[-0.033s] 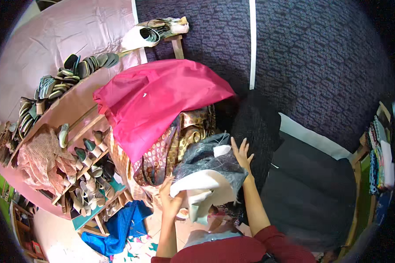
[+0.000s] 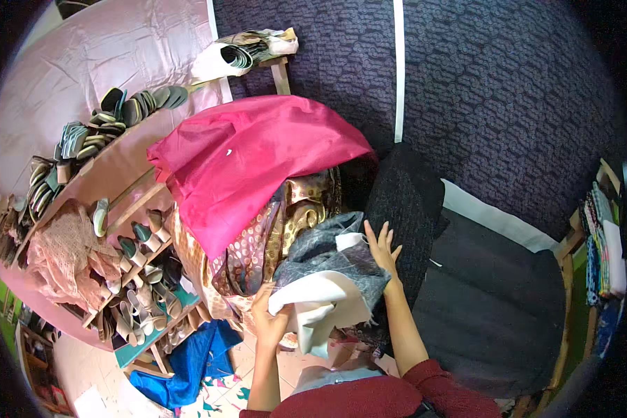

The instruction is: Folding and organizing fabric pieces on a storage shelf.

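Observation:
My left hand point(image 2: 270, 317) is closed on the edge of a white cloth point(image 2: 320, 296), which hangs in folds below it. Behind the white cloth bunches a dark grey, wispy fabric point(image 2: 320, 240) with a small white patch near its top. My right hand point(image 2: 383, 247), fingers spread, rests against the right side of this grey fabric. Just beyond its fingertips stands a rough black fabric bundle point(image 2: 407, 216). A gold and brown patterned fabric point(image 2: 310, 198) lies behind the grey one, under a large bright pink cloth point(image 2: 265, 150).
To the left, wooden racks carry several shoes point(image 2: 143, 306) and shoe soles point(image 2: 129, 111), with a peach lace cloth point(image 2: 66, 251) among them. Blue fabric point(image 2: 188, 369) lies on the floor near scattered scraps. At right stand a dark grey covered surface point(image 2: 494, 299) and folded cloths point(image 2: 599, 251).

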{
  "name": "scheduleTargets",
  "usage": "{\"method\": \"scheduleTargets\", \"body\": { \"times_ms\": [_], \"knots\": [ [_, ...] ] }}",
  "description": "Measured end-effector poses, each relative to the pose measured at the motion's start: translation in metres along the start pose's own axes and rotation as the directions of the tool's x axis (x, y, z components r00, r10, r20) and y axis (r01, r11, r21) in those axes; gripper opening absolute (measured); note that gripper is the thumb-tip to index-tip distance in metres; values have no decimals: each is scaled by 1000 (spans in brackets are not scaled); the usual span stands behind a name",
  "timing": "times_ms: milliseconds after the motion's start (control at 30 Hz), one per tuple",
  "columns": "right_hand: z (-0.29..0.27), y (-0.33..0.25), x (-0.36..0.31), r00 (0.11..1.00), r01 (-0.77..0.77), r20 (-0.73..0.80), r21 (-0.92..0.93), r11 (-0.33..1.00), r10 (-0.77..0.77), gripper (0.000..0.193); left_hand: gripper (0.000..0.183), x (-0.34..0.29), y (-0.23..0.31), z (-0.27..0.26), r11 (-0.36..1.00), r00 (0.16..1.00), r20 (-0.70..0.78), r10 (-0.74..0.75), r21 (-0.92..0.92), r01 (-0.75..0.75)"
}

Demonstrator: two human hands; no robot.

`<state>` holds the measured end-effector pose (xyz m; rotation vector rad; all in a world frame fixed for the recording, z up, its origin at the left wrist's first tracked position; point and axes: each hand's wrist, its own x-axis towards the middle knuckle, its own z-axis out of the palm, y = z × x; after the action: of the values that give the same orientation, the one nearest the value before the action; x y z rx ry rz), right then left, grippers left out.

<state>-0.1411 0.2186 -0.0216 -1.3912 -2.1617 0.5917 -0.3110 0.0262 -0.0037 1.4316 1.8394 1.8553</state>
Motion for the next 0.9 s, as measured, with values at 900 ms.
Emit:
{"method": "scheduleTargets", "body": {
  "times_ms": [900],
  "knots": [
    [154, 24, -80, 675, 449, -112, -722, 526, -730, 51, 10, -57, 30, -78, 994, 967, -232, -105, -63, 93]
  ]
}}
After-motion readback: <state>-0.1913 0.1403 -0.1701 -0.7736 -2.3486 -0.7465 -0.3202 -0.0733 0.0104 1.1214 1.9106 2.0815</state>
